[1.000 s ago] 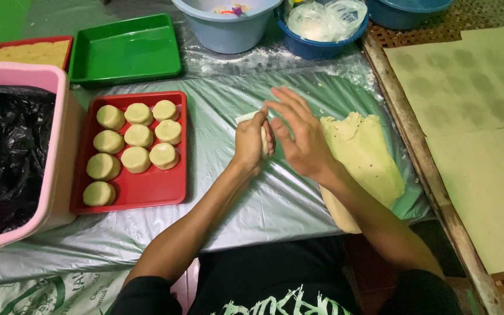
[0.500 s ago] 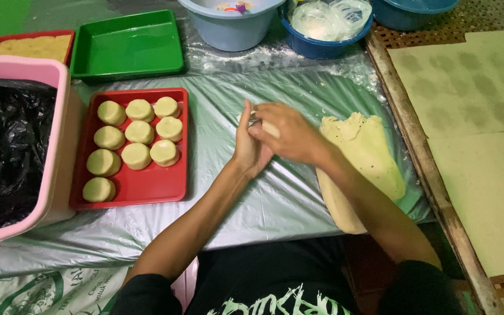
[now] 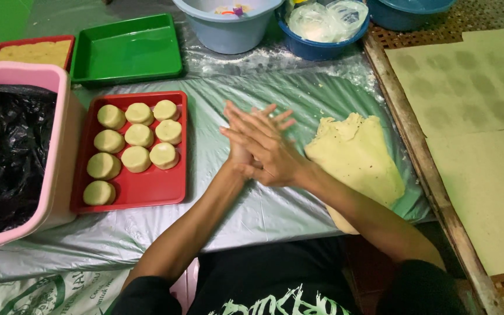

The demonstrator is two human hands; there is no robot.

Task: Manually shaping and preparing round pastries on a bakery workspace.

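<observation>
While the right hand (image 3: 269, 153) lies flat over the left hand (image 3: 241, 153), fingers together and outstretched, we cannot see any piece between the palms. We judge the dough sheet (image 3: 357, 160), lying on the plastic-covered table (image 3: 252, 216) just right of the hands, soft, light and easily torn; best pinched off at its edge. We count eight dough discs (image 3: 139, 136) in one red tray (image 3: 153, 189), beside one empty green tray (image 3: 126, 49).
</observation>
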